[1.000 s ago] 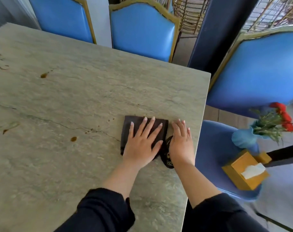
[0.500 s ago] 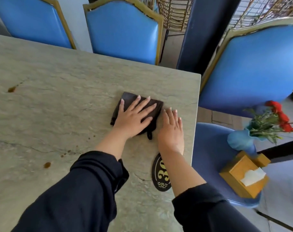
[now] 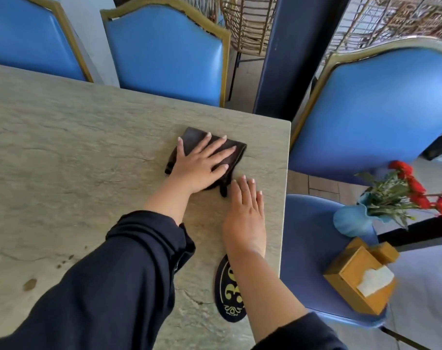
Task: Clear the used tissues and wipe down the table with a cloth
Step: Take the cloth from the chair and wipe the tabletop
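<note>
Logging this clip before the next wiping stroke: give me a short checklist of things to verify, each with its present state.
1. Cloth under the wiping hand: ok. The left hand lies flat, fingers spread, on the folded dark cloth.
2. Right hand placed safely: ok. The right hand rests flat on the table, beside the cloth.
3. Stains gone: not ok. A brown spot and small specks remain near the left sleeve.
4. Used tissues cleared: cannot tell. None shows, but part of the table is out of view.
5. Number plaque out of the cloth's way: ok, nearer the person than the cloth.
</note>
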Demonstrator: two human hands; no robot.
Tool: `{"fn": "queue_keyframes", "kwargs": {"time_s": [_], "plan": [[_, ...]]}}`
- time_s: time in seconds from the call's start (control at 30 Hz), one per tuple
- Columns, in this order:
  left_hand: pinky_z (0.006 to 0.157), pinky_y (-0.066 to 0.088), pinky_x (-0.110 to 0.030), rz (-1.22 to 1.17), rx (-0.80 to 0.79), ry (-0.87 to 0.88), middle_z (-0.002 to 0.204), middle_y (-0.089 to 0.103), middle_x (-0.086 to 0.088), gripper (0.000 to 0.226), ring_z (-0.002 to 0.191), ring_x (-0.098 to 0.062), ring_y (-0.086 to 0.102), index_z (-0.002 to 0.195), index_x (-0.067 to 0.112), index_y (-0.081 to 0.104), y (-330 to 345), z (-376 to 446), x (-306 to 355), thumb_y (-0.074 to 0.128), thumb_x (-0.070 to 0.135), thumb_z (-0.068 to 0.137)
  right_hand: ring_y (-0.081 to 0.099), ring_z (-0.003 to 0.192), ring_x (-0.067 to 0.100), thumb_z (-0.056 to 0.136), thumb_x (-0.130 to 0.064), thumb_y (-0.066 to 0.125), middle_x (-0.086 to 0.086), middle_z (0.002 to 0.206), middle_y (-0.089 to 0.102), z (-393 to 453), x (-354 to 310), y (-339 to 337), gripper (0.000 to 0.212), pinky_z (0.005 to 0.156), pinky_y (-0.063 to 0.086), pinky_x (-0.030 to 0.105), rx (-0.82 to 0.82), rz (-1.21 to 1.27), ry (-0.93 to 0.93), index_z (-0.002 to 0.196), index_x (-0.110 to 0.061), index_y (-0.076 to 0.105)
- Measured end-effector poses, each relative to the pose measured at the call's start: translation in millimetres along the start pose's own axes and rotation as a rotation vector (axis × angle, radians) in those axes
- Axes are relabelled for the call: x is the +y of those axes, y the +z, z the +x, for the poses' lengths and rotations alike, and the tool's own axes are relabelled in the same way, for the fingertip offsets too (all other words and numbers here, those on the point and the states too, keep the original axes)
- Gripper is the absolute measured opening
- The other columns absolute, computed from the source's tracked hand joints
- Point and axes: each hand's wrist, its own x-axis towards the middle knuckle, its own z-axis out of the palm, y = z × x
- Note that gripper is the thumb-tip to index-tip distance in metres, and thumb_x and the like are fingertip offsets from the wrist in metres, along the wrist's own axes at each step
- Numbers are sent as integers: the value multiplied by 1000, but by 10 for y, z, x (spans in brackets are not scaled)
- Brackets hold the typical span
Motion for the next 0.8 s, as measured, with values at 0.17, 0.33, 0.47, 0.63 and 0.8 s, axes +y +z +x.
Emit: {"fn": "queue_keyframes", "kwargs": {"time_s": [0.17,0.33,0.47,0.63,0.8], "plan": [[103,-9,-75,-126,55,-489,160,-7,17,51,148,-15,-13,146,55,5,8,56,-362,12,59,95,-18,147,16,86,4,25,1,162,-7,-6,7,2,73,119,-14,33,7,8,-4,154,-14,6],[106,-6,-73,-101,120,-553,161,-5,16,52,149,-17,-10,148,51,4,129,-652,-143,12,56,96,-17,147,17,88,1,24,1,162,-6,-7,-8,24,69,119,-13,33,13,-8,-9,154,-14,7],[106,0,-73,2,158,-296,161,3,17,55,149,-18,-1,148,49,11,296,-1320,198,10,57,94,-14,148,20,93,-4,28,4,162,-3,-35,-48,16,63,119,-11,35,1,-18,11,153,-12,9],[109,2,-70,-16,100,-338,160,0,20,53,149,-11,-3,146,55,6,208,-1552,-257,11,60,93,-10,148,20,95,-6,36,4,162,2,-439,-544,229,61,120,-7,33,15,80,66,152,-13,15],[111,-5,-67,-132,70,-711,160,-8,18,53,148,-12,-11,147,54,0,213,-2078,-638,13,58,96,-17,147,22,93,-2,28,5,161,-9,-814,-814,417,66,120,-9,35,-3,33,45,153,-13,3]]}}
